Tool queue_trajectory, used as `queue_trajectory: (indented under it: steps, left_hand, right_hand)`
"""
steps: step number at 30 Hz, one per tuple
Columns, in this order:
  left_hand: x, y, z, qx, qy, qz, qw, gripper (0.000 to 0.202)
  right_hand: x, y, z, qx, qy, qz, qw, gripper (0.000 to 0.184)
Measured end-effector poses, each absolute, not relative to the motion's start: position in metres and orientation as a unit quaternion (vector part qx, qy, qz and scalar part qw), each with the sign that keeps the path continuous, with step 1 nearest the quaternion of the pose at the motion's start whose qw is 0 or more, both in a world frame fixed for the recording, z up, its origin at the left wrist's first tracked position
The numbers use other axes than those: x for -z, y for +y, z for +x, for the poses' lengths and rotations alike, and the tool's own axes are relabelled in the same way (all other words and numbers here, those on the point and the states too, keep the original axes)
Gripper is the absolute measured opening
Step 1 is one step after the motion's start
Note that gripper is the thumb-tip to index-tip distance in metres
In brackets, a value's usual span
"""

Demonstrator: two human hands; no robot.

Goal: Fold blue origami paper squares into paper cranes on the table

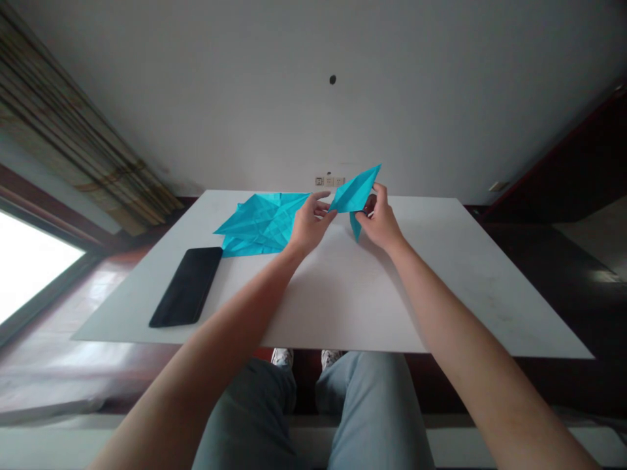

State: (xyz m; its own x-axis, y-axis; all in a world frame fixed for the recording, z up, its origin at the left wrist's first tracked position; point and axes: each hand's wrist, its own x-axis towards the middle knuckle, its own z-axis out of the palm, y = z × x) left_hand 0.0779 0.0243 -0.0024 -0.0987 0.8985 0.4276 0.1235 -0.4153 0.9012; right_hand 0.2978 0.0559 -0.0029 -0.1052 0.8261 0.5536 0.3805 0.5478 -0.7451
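Note:
A folded blue paper piece [356,190] is held up above the far middle of the white table [343,294]. My left hand [308,222] pinches its left corner with thumb and fingers. On the other side, my right hand [379,219] grips its right and lower part, fingers closed round the fold. A pointed flap hangs down between the hands. Left of my left hand, a stack of creased blue paper sheets [262,223] lies flat on the table.
A black phone [187,286] lies near the table's left front edge. Behind the table stands a pale wall with a socket strip [329,181]. A curtain and bright window are at the left. My knees show under the front edge.

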Motion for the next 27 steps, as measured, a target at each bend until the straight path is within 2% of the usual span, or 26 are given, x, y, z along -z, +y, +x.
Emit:
queue_trajectory:
  steps: [3,5,10,16,24,27]
  left_hand:
    - [0.002,0.025,0.078,-0.599,0.435,0.599,0.307,0.032]
    - [0.002,0.025,0.078,-0.596,0.437,0.602,0.302,0.028]
    - [0.003,0.025,0.079,-0.604,0.439,0.575,0.335,0.030]
    - [0.004,0.027,0.078,-0.622,0.424,0.537,0.380,0.024]
    - [0.002,0.030,0.078,-0.611,0.399,0.506,0.460,0.017]
    - [0.001,0.027,0.078,-0.601,0.393,0.492,0.493,0.020]
  right_hand:
    - [-0.004,0.055,0.298,-0.200,-0.721,-0.427,0.507,0.030]
    - [-0.007,0.055,0.298,-0.188,-0.728,-0.433,0.498,0.021]
    - [-0.008,0.055,0.300,-0.170,-0.746,-0.421,0.488,0.024]
    - [0.004,0.058,0.301,-0.146,-0.786,-0.401,0.447,0.052]
    - [0.015,0.065,0.305,-0.107,-0.798,-0.417,0.422,0.034]
    - [0.017,0.065,0.303,-0.114,-0.789,-0.428,0.425,0.034]
